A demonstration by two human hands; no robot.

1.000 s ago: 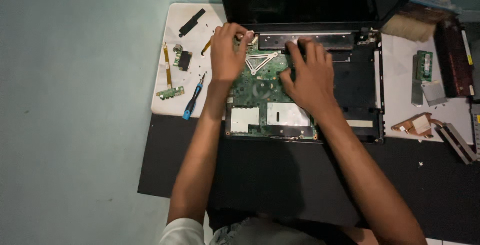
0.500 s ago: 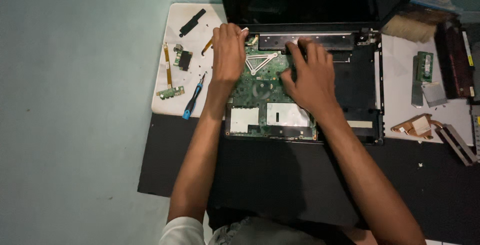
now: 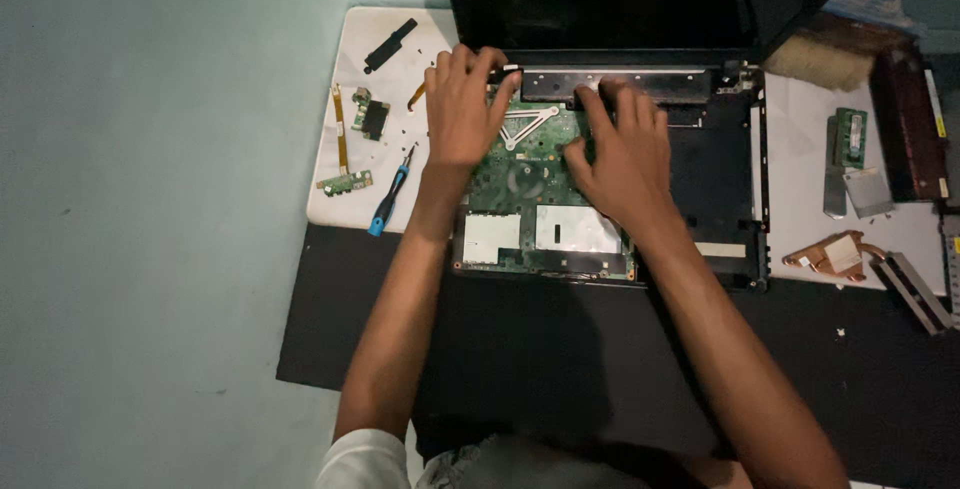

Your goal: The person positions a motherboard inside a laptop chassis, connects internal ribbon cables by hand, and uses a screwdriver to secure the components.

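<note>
Both hands flat on the green circuit board (image 3: 530,199) inside the opened black laptop base (image 3: 720,179).

We judge the board is being seated in or eased out of the shell: our left hand (image 3: 462,109) lies spread over its upper left corner, our right hand (image 3: 620,154) spread across its middle, fingertips at the hinge bar; neither pinches anything. The next move calls for even pressure at both edges. A blue-handled screwdriver (image 3: 388,199) lies just beside, on the white sheet (image 3: 330,211).

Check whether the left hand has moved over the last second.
Yes, slightly. The left hand has slid up the green board toward the hinge bar; its fingertips now reach the bar's left end, well clear of the blue screwdriver.
</note>
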